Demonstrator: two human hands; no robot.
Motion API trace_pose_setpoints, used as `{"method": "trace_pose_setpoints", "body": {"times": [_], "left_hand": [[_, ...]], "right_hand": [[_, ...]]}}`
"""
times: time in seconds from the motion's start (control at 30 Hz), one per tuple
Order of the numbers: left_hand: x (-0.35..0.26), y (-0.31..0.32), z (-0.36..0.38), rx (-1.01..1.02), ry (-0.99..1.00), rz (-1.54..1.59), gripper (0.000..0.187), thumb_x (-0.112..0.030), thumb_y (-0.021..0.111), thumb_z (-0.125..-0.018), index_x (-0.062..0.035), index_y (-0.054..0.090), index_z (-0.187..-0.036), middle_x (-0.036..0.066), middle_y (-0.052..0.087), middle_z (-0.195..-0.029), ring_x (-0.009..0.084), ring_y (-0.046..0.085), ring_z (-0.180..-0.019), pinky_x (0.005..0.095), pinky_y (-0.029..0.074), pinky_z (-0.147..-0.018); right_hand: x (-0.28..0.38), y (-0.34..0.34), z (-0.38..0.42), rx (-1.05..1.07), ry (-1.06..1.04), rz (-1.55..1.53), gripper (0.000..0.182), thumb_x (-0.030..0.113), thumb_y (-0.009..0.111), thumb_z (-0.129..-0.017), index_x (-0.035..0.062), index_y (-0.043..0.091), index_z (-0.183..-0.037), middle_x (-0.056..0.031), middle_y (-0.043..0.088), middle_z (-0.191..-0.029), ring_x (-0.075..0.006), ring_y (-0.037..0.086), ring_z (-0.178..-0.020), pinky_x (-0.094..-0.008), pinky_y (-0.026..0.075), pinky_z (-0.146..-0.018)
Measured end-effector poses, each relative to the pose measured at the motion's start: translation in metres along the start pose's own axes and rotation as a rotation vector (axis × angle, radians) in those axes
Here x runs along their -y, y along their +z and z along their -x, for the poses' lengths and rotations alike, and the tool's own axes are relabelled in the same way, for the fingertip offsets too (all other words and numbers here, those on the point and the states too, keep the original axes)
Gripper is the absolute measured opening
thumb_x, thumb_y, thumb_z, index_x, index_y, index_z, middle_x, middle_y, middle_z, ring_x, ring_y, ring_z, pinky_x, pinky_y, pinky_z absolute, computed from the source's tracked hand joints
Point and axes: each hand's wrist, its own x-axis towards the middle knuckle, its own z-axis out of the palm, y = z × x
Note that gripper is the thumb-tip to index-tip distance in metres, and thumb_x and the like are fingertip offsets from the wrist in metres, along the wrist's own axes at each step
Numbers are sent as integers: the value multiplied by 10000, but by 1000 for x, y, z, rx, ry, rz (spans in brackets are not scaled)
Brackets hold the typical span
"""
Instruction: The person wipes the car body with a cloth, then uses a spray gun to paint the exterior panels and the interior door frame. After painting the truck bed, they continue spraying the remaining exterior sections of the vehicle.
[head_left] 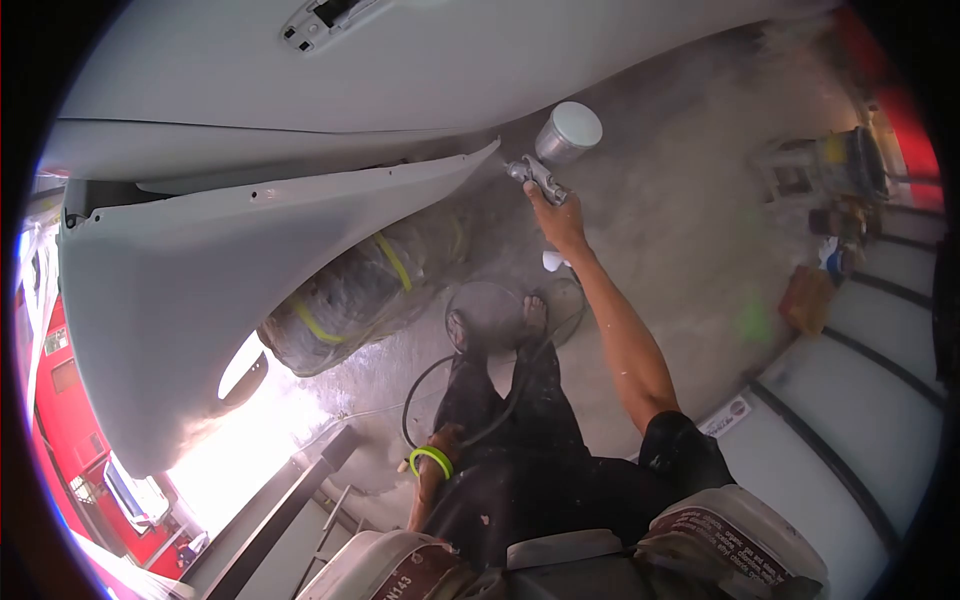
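Note:
My right hand [558,222] is closed around the handle of a metal spray gun [540,180]. Its round paint cup [567,132] sits on top, and the nozzle points left to the tip of a grey car fender [230,225]. Low by my thigh, my left hand [446,440] is closed on a dark air hose [408,395], which loops in front of my legs. A yellow-green ring, like a roll of tape, circles my left wrist [431,457]. Something small and white [553,260] shows beneath my right wrist.
A grey car door panel [210,85] with a handle spans the top. Beneath the fender is a wheel wrapped in plastic [355,290] with yellow tape strips. Containers [808,300] stand along the right wall. At lower left lies a dark beam [280,515]. Respirator cartridges [740,540] block the bottom edge.

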Motion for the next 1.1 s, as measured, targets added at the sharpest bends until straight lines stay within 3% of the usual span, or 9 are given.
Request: {"method": "trace_pose_setpoints", "body": {"times": [0.07, 0.17, 0.27, 0.37, 0.47, 0.57, 0.67, 0.9, 1.1], "left_hand": [[7, 8, 1, 20, -12, 9, 296, -191, 547, -964, -163, 686, -1224, 172, 715, -1192, 398, 671, -1131, 484, 542, -950], [15, 14, 3, 1, -23, 20, 297, -216, 604, -943, -165, 679, -1226, 170, 717, -1182, 402, 671, -1124, 485, 542, -944], [9, 11, 16, -10, -47, 28, 300, -234, 664, -921, -170, 675, -1214, 176, 714, -1167, 410, 668, -1112, 491, 539, -936], [5, 6, 20, 12, -18, -3, 336, -286, 695, -905, -160, 678, -1216, 170, 705, -1191, 399, 662, -1132, 483, 531, -954], [7, 8, 18, 67, -12, -103, 393, -332, 696, -889, -161, 678, -1243, 153, 691, -1244, 382, 652, -1169, 470, 520, -983], [23, 11, 14, 116, -24, -160, 455, -379, 665, -886, -182, 674, -1296, 119, 669, -1330, 361, 637, -1220, 452, 507, -1024], [37, 17, 13, 107, -73, -98, 433, -352, 657, -899, -190, 673, -1301, 109, 668, -1336, 363, 635, -1222, 455, 503, -1034], [48, -1, 14, 109, 69, -148, 455, -346, 709, -870, -149, 668, -1279, 154, 701, -1234, 387, 645, -1180, 472, 513, -1012], [121, 4, -13, 101, 176, -136, 466, -371, 722, -859, -128, 675, -1254, 162, 688, -1252, 405, 638, -1180, 486, 514, -1005]], "right_hand": [[-24, -2, -21, -22, -56, 85, 503, 467, 727, -949, 5, 646, -766, 8, 537, -594, -116, 532, -576, -355, 415, -555], [-51, -2, -48, -82, -76, 181, 518, 477, 720, -928, -30, 711, -822, -143, 641, -635, -279, 638, -608, -442, 473, -619], [-63, 2, -62, -196, -62, 240, 516, 484, 701, -933, -22, 722, -832, -170, 679, -674, -353, 690, -670, -471, 496, -653], [-61, 7, -59, -343, 16, 248, 491, 465, 711, -928, -23, 728, -874, -174, 691, -690, -361, 713, -730, -484, 514, -704], [-62, 6, -42, -341, 5, 66, 457, 450, 708, -946, -2, 727, -876, -130, 704, -716, -278, 675, -598, -435, 510, -587], [-27, -4, -8, -110, 261, -174, 433, 445, 695, -971, 23, 710, -873, -60, 674, -715, -150, 563, -457, -333, 432, -433], [23, -9, 32, -33, 182, -233, 422, 448, 675, -993, 49, 679, -856, 3, 601, -685, -53, 443, -399, -244, 329, -362], [131, 13, 142, 354, 78, -500, 452, 492, 714, -964, 68, 594, -865, 16, 538, -686, -32, 458, -465, -230, 369, -378], [186, 24, 218, 544, -223, -673, 525, 512, 746, -927, 23, 634, -1082, -59, 640, -838, -55, 509, -498, -215, 422, -412]]}}
